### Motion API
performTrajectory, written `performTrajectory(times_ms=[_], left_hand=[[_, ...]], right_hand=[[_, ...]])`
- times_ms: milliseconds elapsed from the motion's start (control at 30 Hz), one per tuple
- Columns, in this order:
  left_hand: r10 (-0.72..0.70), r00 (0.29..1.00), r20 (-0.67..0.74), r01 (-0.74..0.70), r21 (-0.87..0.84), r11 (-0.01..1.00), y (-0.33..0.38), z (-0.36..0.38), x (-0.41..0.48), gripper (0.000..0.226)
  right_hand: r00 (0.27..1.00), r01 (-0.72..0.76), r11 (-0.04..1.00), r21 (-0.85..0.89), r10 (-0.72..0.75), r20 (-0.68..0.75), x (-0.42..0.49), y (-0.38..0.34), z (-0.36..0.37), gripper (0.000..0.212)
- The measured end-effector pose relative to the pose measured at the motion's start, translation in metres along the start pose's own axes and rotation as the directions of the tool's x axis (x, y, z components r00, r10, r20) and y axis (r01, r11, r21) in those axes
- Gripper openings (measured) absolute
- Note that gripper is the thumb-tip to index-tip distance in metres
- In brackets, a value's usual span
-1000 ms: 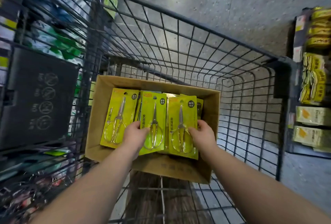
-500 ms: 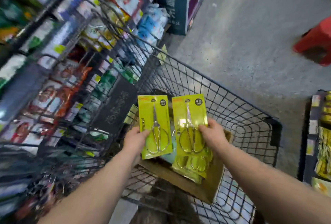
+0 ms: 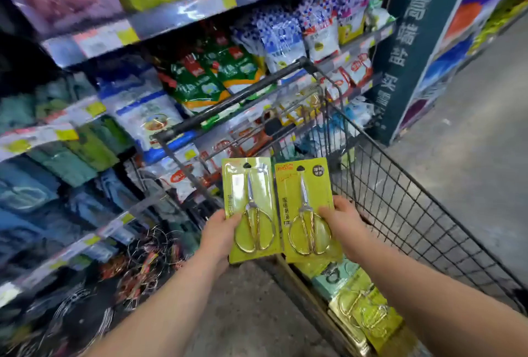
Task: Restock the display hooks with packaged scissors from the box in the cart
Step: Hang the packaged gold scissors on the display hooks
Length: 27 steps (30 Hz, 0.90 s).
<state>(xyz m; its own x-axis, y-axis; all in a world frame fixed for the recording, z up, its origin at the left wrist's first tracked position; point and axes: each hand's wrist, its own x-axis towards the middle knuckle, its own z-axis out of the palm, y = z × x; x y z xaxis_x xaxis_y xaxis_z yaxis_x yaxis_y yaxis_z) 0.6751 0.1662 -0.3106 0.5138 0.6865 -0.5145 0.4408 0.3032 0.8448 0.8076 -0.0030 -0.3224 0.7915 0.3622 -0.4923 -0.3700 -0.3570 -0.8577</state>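
Grey metal store shelving (image 3: 177, 9) fills the view from 8 to 1 o'clock. Its front rails carry white and yellow price labels (image 3: 127, 36). Green-and-red plastic bags (image 3: 200, 82) lie on the middle shelf at 11 o'clock, with blue-and-white dotted pouches (image 3: 280, 31) beside them at 12 o'clock. A dark teal upright sign panel with pale characters (image 3: 408, 51) stands at 1 o'clock. Grey concrete floor (image 3: 471, 156) extends at 3 o'clock.

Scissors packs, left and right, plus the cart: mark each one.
left scissors pack (image 3: 253, 202): head view, card's middle.
right scissors pack (image 3: 305, 205): head view, card's middle.
cart (image 3: 400, 199): head view, wire side wall.
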Motion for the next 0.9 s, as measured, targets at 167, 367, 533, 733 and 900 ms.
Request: performTrajectory(times_ms=[167, 367, 533, 733, 900], left_hand=[[0.057, 0.978, -0.201, -0.084, -0.130, 0.988, -0.041, -0.132, -0.058, 0.016], [0.021, 0.900, -0.435, -0.157, -0.280, 0.947, -0.098, -0.278, -0.164, 0.010], [-0.009, 0.792, -0.610, -0.222, -0.302, 0.927, -0.147, -0.385, -0.240, 0.018], [-0.147, 0.667, -0.731, -0.274, -0.424, 0.863, -0.211, -0.469, -0.290, 0.021], [-0.230, 0.585, -0.778, -0.352, -0.499, 0.792, -0.226, -0.514, -0.323, 0.018]], right_hand=[[0.980, 0.123, 0.986, -0.115, -0.102, 0.168, -0.074, -0.010, 0.100, 0.017], [0.890, 0.273, 0.952, -0.139, -0.196, 0.411, -0.187, -0.003, 0.231, 0.011], [0.778, 0.335, 0.929, -0.159, -0.178, 0.602, -0.270, 0.018, 0.331, 0.011], [0.656, 0.392, 0.900, -0.188, -0.130, 0.744, -0.341, 0.031, 0.419, 0.018], [0.536, 0.482, 0.851, -0.210, -0.096, 0.839, -0.375, 0.043, 0.490, 0.008]])
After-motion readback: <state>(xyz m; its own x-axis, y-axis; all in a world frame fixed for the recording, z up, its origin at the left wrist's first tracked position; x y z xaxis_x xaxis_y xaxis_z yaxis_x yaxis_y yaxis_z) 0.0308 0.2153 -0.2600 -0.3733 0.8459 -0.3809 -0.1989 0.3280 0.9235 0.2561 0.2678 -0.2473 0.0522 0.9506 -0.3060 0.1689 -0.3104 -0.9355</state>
